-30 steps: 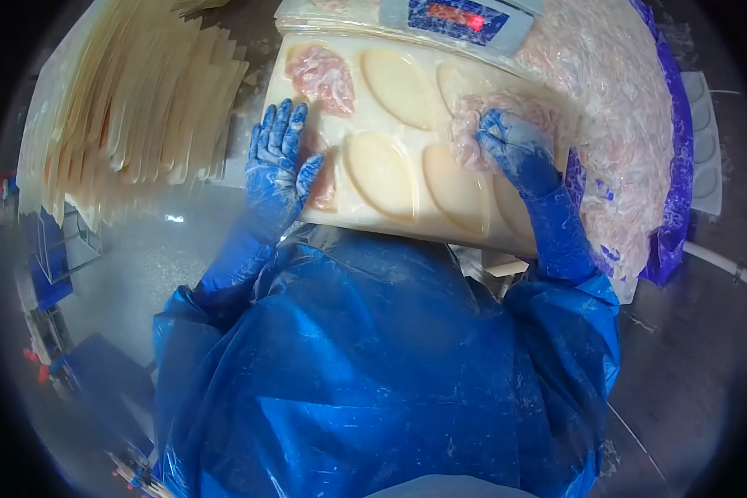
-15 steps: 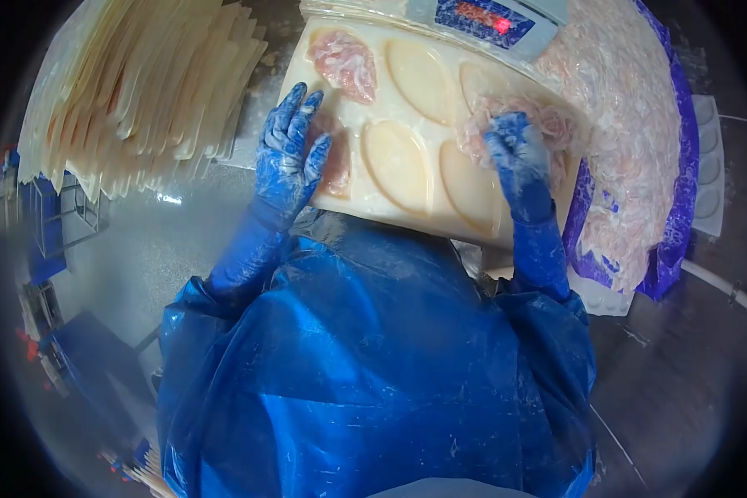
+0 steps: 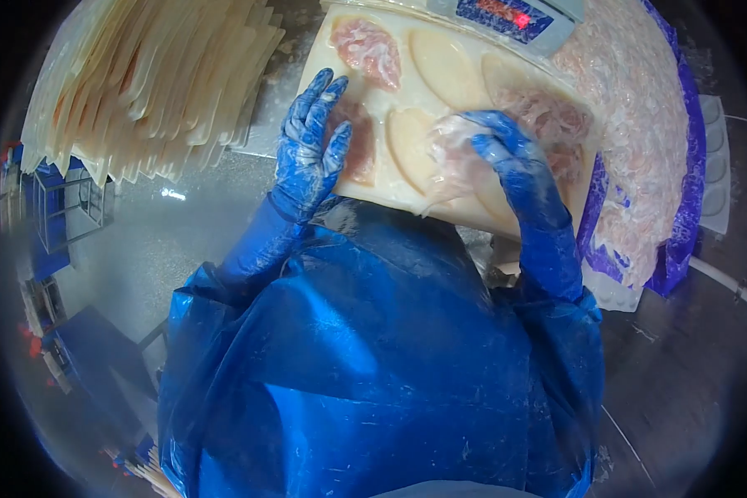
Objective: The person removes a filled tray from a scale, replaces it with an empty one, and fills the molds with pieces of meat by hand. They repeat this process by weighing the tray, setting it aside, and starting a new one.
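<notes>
One left hand point(image 3: 308, 149) is spreading open, the right hand point(image 3: 508, 149) gripping meat point(image 3: 456, 170) above the tray point(image 3: 388, 100); a display unit point(image 3: 506, 17) is crowding its far edge.

This looks like a meat-processing room in a food plant. A large heap of raw, pale pink meat point(image 3: 635, 108) lies beside a cream mould board with leaf-shaped hollows point(image 3: 398, 187), near a grey scale with a lit red display point(image 3: 515, 18). The worker wears a shiny blue plastic gown point(image 3: 390, 357).
</notes>
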`<state>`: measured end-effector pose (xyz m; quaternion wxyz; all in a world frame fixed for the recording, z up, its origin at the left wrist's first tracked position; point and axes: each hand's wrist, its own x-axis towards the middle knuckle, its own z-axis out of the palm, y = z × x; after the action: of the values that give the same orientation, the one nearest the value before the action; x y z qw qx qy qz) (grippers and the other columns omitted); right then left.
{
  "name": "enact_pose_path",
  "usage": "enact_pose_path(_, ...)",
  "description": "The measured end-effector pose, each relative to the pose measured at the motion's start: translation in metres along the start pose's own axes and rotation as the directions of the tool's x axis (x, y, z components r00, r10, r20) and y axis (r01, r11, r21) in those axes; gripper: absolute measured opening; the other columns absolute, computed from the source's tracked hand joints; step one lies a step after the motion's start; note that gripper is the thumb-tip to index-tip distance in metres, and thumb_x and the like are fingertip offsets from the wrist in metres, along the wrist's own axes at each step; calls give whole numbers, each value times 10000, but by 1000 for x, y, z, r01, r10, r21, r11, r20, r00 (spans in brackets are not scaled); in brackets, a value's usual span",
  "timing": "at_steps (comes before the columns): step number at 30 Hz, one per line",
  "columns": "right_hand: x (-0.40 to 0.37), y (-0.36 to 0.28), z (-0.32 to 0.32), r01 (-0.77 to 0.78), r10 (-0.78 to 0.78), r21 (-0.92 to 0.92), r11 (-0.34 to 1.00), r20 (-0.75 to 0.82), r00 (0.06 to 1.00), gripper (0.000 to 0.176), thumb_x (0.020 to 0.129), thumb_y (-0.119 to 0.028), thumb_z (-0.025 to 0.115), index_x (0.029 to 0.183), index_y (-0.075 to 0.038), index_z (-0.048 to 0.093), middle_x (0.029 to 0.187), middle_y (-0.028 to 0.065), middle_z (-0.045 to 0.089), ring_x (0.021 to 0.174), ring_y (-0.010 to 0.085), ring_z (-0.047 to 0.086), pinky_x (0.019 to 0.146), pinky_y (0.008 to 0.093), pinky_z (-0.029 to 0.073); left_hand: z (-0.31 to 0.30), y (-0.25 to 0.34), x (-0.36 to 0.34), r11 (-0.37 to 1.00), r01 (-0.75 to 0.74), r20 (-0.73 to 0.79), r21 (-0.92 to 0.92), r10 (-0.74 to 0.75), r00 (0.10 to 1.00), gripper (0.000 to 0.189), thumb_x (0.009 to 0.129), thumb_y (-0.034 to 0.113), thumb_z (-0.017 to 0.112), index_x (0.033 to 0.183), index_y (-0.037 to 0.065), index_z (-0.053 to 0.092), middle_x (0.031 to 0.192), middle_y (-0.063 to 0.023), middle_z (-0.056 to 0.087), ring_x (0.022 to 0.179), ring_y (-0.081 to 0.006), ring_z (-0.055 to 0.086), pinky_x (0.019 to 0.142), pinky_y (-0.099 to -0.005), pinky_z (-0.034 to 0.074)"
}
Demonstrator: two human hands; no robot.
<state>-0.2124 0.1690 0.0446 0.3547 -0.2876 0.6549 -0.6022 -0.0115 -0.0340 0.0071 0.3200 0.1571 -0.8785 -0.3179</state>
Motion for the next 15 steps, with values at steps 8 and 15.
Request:
enact_pose_path(8, -22, 39, 45, 300, -211, -852, 430, 228, 951, 231, 899, -178, 642, 1103, -71, 658, 1113, 88, 628, 1153, 271, 541, 1024, 401, 407, 43, 9, -3, 890, -421, 415, 177, 320, 852, 277, 891, 162, 529, 1134, 126, 657, 1215, -51, 632, 1198, -256, 535, 1081, -432, 347)
enact_pose_path(15, -12, 51, 44, 404, -307, -873, 272, 320, 897, 212, 813, -161, 610, 1024, -146, 632, 1022, 81, 626, 976, 258, 563, 898, 401, 414, 33, -7, 7, 895, -385, 521, 227, 223, 824, 333, 921, 135, 500, 1207, 215, 651, 1332, 16, 600, 1276, -163, 485, 1180, -394, 192)
